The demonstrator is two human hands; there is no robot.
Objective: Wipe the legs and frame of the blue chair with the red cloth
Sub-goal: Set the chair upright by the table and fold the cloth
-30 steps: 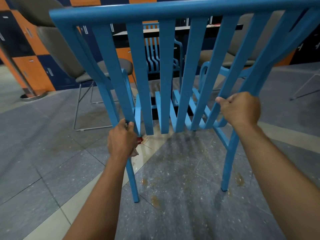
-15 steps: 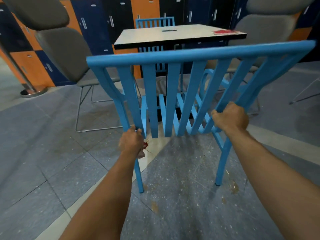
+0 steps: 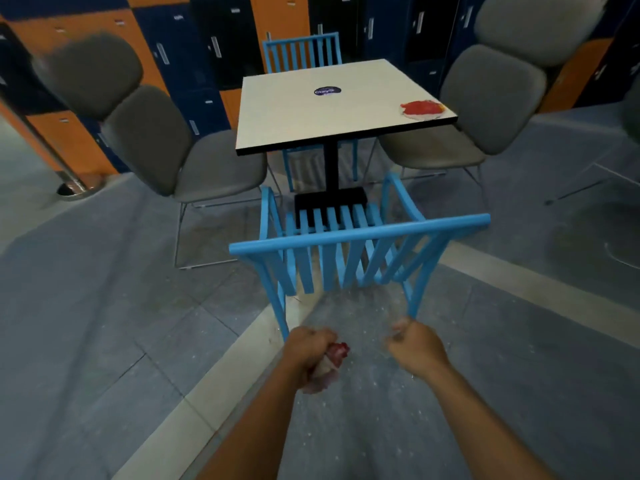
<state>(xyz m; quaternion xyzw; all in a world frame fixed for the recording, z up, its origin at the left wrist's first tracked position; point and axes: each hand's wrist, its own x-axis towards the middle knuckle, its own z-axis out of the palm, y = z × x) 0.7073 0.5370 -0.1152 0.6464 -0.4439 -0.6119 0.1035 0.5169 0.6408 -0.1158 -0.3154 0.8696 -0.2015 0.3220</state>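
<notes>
The blue chair (image 3: 358, 261) is a slatted one, all bright sky blue, standing on the grey floor (image 3: 104, 341) with its back rail towards the camera and its seat tucked in near the black pedestal of the table. You can see straight through the back slats to the seat slats and both curved armrests.

Left hand (image 3: 309, 344) is closed in a fist around the red cloth (image 3: 334, 356), which is bunched up (red on top, a paler bit hanging below), right at the bottom of the chair's near left leg. Right hand (image 3: 414, 344) is curled narrow at the foot of the near right leg; whether its fingers actually grip the leg I can't tell, it's blurry there.

Room-wise: plenty of open floor on the near side and to the left and right of the chair. Far side is tight, with the white surface (image 3: 311, 112) just beyond and grey padded chairs (image 3: 162, 143) flanking it. A second red cloth (image 3: 421, 108) lies at the surface's right near corner, and another blue chair (image 3: 300, 51) sits on the far side, mostly hidden.

The chair's front legs are hidden behind the seat and slats. Lockers (image 3: 194, 39) in orange and dark blue fill the back wall, smeared by motion blur.
</notes>
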